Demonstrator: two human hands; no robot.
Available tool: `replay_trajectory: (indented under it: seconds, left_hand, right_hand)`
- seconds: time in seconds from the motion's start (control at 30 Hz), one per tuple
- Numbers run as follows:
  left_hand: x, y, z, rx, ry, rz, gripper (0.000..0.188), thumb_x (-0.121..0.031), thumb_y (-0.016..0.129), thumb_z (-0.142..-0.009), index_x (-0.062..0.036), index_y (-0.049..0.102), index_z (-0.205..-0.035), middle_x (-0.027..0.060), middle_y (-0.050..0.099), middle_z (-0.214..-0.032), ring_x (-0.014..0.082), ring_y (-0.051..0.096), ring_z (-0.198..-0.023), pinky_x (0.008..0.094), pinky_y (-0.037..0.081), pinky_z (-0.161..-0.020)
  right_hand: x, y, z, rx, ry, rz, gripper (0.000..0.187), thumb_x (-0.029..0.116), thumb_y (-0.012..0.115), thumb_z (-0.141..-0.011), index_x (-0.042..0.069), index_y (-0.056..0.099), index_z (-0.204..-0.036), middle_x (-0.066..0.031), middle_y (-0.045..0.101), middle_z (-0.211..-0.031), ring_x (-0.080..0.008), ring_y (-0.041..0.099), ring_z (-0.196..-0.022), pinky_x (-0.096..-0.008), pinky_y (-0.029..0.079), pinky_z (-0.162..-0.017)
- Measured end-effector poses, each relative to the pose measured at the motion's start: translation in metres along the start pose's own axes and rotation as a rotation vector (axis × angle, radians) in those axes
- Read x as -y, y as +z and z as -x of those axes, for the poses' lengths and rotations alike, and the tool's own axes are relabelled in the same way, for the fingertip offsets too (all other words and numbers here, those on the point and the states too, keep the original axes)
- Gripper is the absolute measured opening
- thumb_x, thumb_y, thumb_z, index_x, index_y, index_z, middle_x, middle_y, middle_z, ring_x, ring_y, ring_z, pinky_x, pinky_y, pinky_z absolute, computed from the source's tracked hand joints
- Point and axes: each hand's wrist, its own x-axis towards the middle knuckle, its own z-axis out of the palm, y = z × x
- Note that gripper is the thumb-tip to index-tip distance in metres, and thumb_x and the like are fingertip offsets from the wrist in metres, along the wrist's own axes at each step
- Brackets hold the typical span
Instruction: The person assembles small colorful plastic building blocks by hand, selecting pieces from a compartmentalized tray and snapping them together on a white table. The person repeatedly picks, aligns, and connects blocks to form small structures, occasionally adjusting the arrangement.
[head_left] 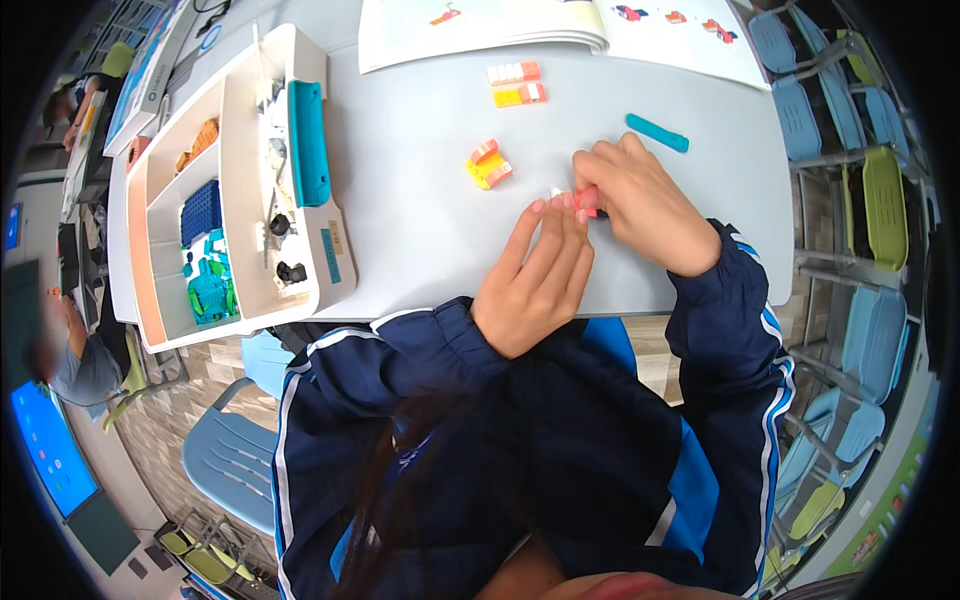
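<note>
Both my hands meet over the grey table around a small pinkish-red building-brick piece [586, 203] with a white part at its left end. My left hand [540, 265] pinches it from the near left side, fingers held together. From the far right, my right hand [640, 200] grips the same piece with curled fingers, which hide much of it. Just left of them lies a yellow and orange curved brick assembly [488, 166]. Farther off are a white and orange brick strip [514, 72] and a yellow and orange one [519, 95]. A teal brick separator [657, 132] rests beyond my right hand.
An open instruction booklet [500, 30] lies at the table's far side. On the left stands a white sorting tray [325, 240] with blue, green, orange, black and white bricks in its compartments. Blue and green chairs [880, 205] line the right; a blue chair [235, 455] stands at lower left.
</note>
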Motion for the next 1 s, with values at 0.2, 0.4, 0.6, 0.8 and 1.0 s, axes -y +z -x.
replay_trajectory:
  seconds: [0.2,0.4,0.6,0.8,1.0]
  left_hand:
    - [0.004,0.002,0.003,-0.009,-0.112,0.200,0.036,-0.004,0.060,-0.085,-0.0009,0.069,-0.120,0.0122,0.067,-0.127,0.0237,0.062,-0.122,0.0507,0.035,-0.115]
    - [0.008,0.006,0.004,0.013,-0.223,0.451,0.050,0.002,0.066,-0.074,-0.0077,0.070,-0.122,0.0116,0.058,-0.140,0.0287,0.054,-0.133,0.0581,0.022,-0.118]
    - [0.020,0.000,0.006,-0.024,-0.299,0.697,0.053,0.006,0.065,-0.071,-0.0124,0.074,-0.120,0.0128,0.059,-0.142,0.0335,0.052,-0.136,0.0540,0.023,-0.119]
    - [0.027,-0.008,0.012,-0.169,-0.393,0.759,0.043,0.010,0.064,-0.069,-0.0069,0.078,-0.105,0.0145,0.068,-0.127,0.0343,0.061,-0.122,0.0498,0.039,-0.110]
    - [0.031,-0.005,0.017,-0.230,-0.510,0.803,0.036,0.012,0.063,-0.070,-0.0035,0.078,-0.099,0.0141,0.072,-0.117,0.0332,0.065,-0.114,0.0493,0.044,-0.106]
  right_hand:
    - [-0.024,0.008,0.002,-0.088,-0.068,-0.338,0.004,0.009,0.065,-0.092,0.008,0.064,-0.096,-0.0042,0.064,-0.090,-0.0271,0.053,-0.090,-0.0373,0.044,-0.084]
    - [-0.021,0.006,0.009,-0.188,-0.115,-0.468,0.030,0.010,0.077,-0.081,0.007,0.070,-0.110,-0.0068,0.069,-0.108,-0.0272,0.058,-0.106,-0.0373,0.048,-0.094]
    - [-0.024,0.002,0.012,-0.297,-0.188,-0.352,0.042,0.009,0.083,-0.072,0.007,0.074,-0.113,-0.0085,0.068,-0.113,-0.0280,0.061,-0.104,-0.0369,0.051,-0.091]
    - [-0.015,0.001,0.015,-0.340,-0.339,-0.198,0.039,0.008,0.083,-0.071,0.007,0.076,-0.110,-0.0087,0.067,-0.109,-0.0256,0.062,-0.093,-0.0342,0.054,-0.078]
    - [-0.006,0.015,0.017,-0.295,-0.348,-0.017,0.033,-0.005,0.077,-0.072,0.003,0.075,-0.104,-0.0107,0.067,-0.099,-0.0275,0.062,-0.079,-0.0338,0.054,-0.062]
